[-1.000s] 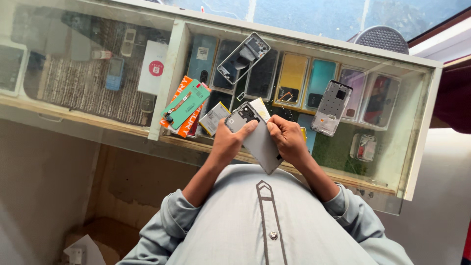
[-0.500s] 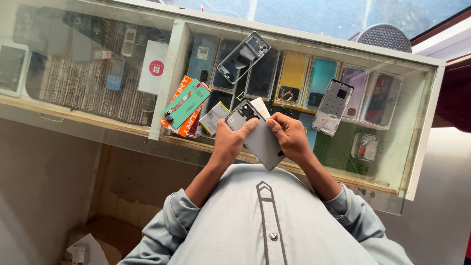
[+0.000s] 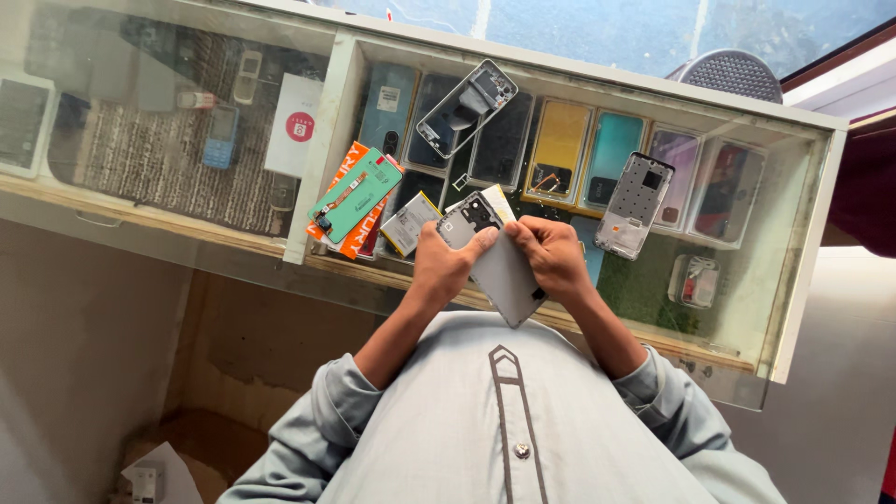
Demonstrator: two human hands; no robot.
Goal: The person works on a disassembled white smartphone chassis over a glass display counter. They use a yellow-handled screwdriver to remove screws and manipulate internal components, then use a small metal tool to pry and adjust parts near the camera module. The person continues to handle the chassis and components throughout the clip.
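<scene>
Fingers of both hands pinch a flat, grey phone back cover [image 3: 499, 261] by its edges above a glass-topped display surface [image 3: 280, 245]: the left hand [image 3: 443, 264] clamps the cover's upper left side, thumb pressed across the panel just below its dark rectangular camera cut-out, while the right hand [image 3: 553, 254] curls its fingers over the opposite edge. The cover is a smooth, matte, rounded-corner slab, tilted so its lower corner points toward the person's pale grey shirt [image 3: 495, 420]. Just behind the fingers a yellowish flat piece [image 3: 498, 199] peeks out above the cover. To the left of the left hand lie a small silver-and-yellow rectangular battery [image 3: 409, 224] and a green flat panel [image 3: 357, 194] with a thin ribbon strip, resting on an orange box [image 3: 329, 187]. Beyond the fingers, a bare metal phone frame [image 3: 466, 107] with open windows lies on the glass; to the right of the right hand, a perforated white mid-frame [image 3: 636, 205] stands tilted. Under the glass, glossy back covers in yellow [image 3: 558, 149], teal [image 3: 611, 159] and dark tones sit in a row, and further left a white box [image 3: 293, 124] and a small blue keypad phone [image 3: 219, 136] rest on ribbed matting.
</scene>
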